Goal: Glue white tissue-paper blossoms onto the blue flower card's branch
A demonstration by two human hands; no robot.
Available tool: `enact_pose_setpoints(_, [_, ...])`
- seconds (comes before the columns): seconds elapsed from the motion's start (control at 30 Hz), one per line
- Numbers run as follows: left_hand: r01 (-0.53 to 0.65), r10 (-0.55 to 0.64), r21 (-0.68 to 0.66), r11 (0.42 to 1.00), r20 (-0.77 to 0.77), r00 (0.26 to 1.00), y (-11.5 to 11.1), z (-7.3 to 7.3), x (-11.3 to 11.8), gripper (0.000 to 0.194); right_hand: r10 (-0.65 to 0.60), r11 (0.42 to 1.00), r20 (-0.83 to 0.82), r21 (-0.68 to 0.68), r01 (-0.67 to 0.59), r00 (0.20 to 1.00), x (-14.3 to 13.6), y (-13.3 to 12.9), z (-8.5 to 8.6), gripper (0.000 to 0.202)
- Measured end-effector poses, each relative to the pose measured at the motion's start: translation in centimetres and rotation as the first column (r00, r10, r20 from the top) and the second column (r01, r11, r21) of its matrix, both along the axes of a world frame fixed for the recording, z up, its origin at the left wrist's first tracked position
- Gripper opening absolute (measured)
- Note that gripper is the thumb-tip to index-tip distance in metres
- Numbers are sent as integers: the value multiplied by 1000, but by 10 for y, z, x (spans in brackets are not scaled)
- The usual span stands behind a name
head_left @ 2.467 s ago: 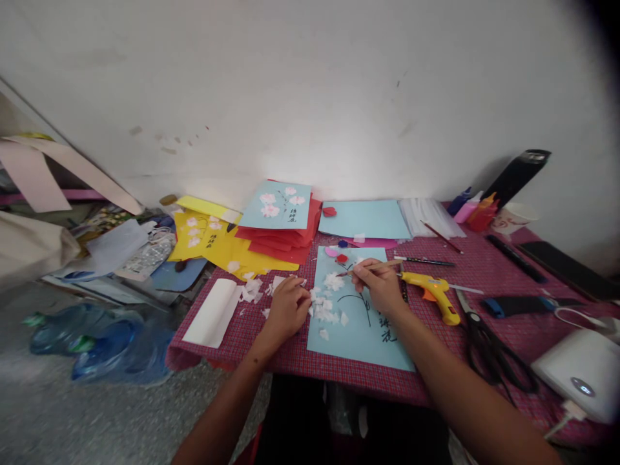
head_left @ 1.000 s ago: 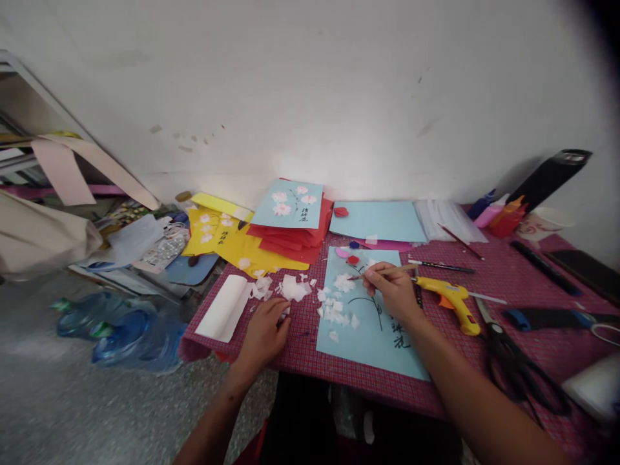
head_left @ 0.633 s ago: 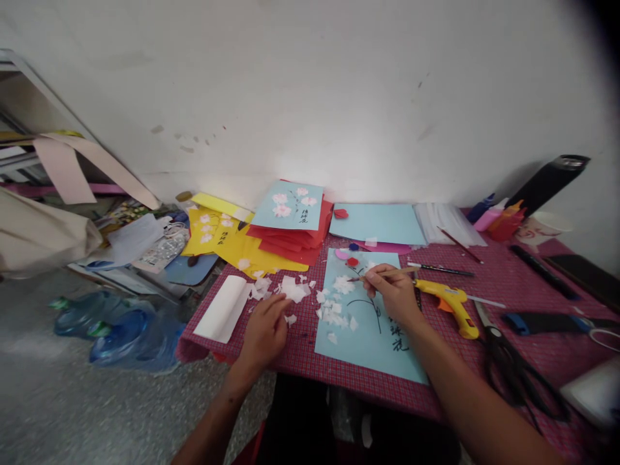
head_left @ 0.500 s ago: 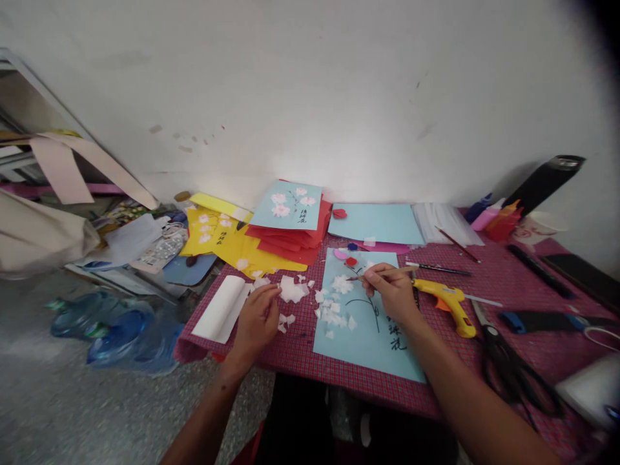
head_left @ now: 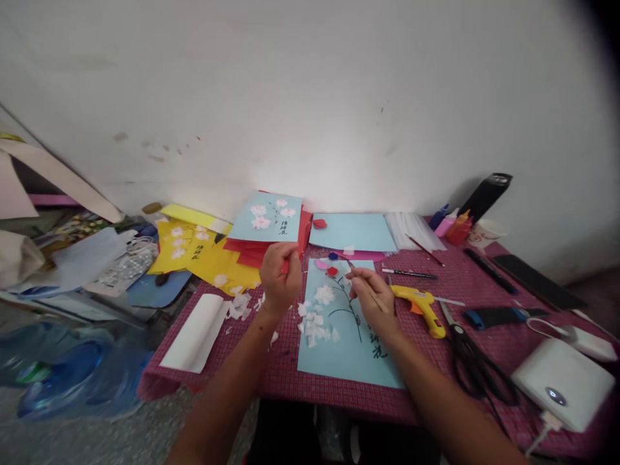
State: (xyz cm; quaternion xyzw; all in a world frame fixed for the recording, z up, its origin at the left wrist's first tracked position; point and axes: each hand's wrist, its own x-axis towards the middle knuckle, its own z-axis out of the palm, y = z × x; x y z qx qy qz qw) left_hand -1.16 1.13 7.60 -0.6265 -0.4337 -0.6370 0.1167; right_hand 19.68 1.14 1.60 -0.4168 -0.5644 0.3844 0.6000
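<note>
My left hand is raised over the table with its fingers curled in a pinch; what they hold, if anything, is hidden. My right hand is closed round a thin paintbrush, mostly covered by the fingers, over the light blue sheet. Black painted branches and handwritten characters mark this sheet. A white paper flower lies on its left half, with loose white paper petals below it. Small red, blue and pink pieces sit near its top edge.
Left of my hands lie a folded white paper and torn scraps. Finished flower cards top a red stack behind. To the right are a yellow glue gun, black scissors, paint bottles and a white power box.
My left hand has lifted off the paper scraps and moved up and right. The brush in my right hand has swung from the flower to point upward. The view has turned right.
</note>
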Motion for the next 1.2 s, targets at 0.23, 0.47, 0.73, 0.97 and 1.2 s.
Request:
enact_pose_setpoints(0.23, [260,-348,-260,930,-394,851,-12,-60,19,24,80,997,93,5,-80,992,-2,-3,-13,24])
enact_pose_setpoints(0.47, [307,-352,-172,936,-431,831,-8,-59,15,24,-43,998,60,58,40,997,7,0,11,19])
enact_pose_setpoints(0.73, [225,-271,-183,957,-292,917,7,-62,-1,22,-185,983,207,50,179,961,78,-97,26,22])
enact_pose_setpoints(0.97, [207,-260,-190,960,-317,912,12,-68,-2,23,-282,919,565,-73,387,775,139,-200,-40,11])
enact_pose_setpoints(1.2, [143,-208,-232,962,-286,936,14,-69,-9,23,-59,996,914,81,-38,400,149,-171,-19,32])
